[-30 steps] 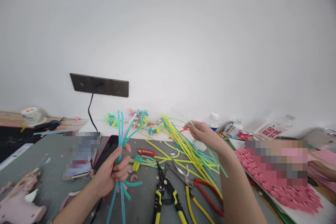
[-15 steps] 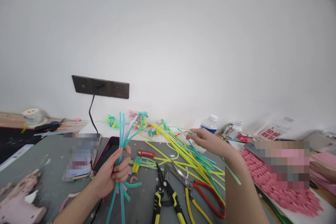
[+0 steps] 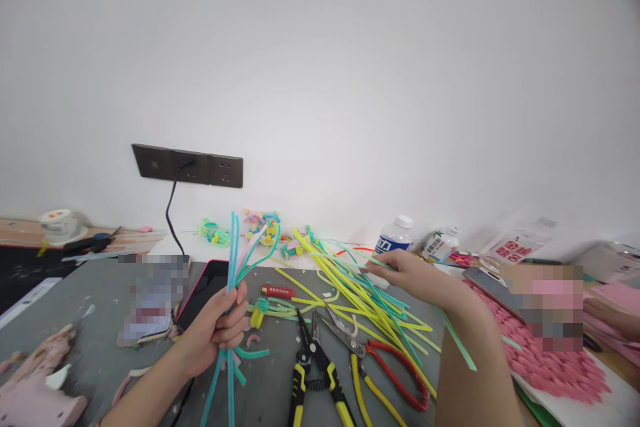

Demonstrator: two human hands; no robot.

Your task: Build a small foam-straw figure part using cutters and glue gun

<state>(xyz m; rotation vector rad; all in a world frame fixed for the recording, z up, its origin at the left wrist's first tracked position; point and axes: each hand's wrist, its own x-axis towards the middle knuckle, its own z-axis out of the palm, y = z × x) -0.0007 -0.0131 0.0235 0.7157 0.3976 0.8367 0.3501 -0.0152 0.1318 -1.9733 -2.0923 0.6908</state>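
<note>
My left hand [image 3: 231,320] is closed around a bundle of blue and teal pipe cleaners [image 3: 233,250], which stand upright with their ends showing above and below the fist. Over the right side of the pile, my right hand [image 3: 407,273] pinches pale green pipe cleaners [image 3: 460,343], whose ends stick out past the wrist. Loose yellow pipe cleaners [image 3: 345,280] lie fanned beneath it, with teal ones among them. Between the hands rest yellow-and-black wire strippers [image 3: 314,367] and pliers [image 3: 363,353] with one red and one yellow handle.
Small pipe-cleaner figures [image 3: 263,227] sit along the wall. A red lighter [image 3: 277,292] lies mid-table. A black-screened phone [image 3: 203,293] is behind my left hand. Bottles [image 3: 395,233] stand at the back right. A pink braided piece [image 3: 555,363] lies right, near another person's hand [image 3: 610,320].
My right hand has moved slightly to the right with the pale green pipe cleaners, and a second end now shows beyond the forearm. My left hand keeps its hold, almost still.
</note>
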